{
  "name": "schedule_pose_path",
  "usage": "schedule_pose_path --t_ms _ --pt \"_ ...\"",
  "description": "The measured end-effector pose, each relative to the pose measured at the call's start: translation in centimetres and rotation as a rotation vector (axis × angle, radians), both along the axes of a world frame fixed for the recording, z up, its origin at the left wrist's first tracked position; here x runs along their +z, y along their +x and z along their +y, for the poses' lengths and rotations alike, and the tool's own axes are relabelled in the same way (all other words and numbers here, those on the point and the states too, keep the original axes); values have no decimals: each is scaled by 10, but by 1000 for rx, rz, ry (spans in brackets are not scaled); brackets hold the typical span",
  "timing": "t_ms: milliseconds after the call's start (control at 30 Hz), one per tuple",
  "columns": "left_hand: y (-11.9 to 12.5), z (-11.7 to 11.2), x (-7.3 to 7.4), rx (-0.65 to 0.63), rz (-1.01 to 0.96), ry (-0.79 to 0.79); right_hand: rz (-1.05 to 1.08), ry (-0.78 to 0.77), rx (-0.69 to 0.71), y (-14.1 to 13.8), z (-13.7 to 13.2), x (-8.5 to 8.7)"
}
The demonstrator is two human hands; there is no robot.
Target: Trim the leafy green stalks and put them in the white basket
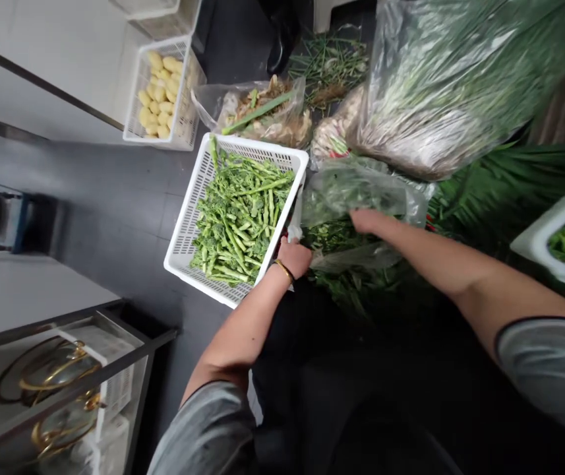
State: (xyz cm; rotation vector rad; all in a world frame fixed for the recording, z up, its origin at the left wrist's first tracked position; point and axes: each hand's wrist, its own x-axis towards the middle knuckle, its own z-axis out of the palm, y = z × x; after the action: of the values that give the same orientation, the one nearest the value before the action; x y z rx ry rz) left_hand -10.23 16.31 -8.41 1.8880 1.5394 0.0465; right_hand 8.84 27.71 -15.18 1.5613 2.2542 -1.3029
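My left hand (296, 257), with a gold bracelet at the wrist, is closed into a fist beside the near right rim of a white slotted basket (182, 221). A small dark red thing shows at its fingers, too little of it to name. Broccolini stems (237, 221) with green florets fill the basket. My right hand (365, 221) reaches into a clear plastic bag (334, 191) of leafy greens (329, 236); its fingers are hidden among the plastic and leaves.
A white crate of peeled potatoes (163, 92) stands at the upper left. Bagged vegetable scraps (262, 109) and a large bag of green stalks (440, 99) lie beyond. At right is another white basket (534, 244). A metal rack (138, 349) holds glass lids. A person's black boot (282, 43) is at the top.
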Motion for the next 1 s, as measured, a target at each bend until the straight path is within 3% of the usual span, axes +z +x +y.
schedule_pose_path --t_ms 100,200,267,333,433,533,700,867,1000 --pt "-3 -2 17 -156 58 21 -215 128 -87 5 44 -12" --pt "8 -5 35 -261 59 -10 -289 108 110 -16 42 -33" --pt "12 -5 42 -282 61 -36 -311 13 251 -33 8 -55" --pt "11 -4 44 -296 77 -44 -366 -24 302 -41 -39 -76" --pt "7 -7 44 -354 90 -57 -445 46 349 -30 -103 -96" --pt "6 -12 44 -425 71 -75 -497 48 342 -11 -130 -103" --pt "7 -13 48 -456 93 -82 -667 -40 335 -7 -120 -113" --pt "8 -11 49 -447 103 -103 -626 29 343 -36 -111 -129" --pt "11 -12 46 -451 106 -112 -567 48 319 -35 -103 -130"
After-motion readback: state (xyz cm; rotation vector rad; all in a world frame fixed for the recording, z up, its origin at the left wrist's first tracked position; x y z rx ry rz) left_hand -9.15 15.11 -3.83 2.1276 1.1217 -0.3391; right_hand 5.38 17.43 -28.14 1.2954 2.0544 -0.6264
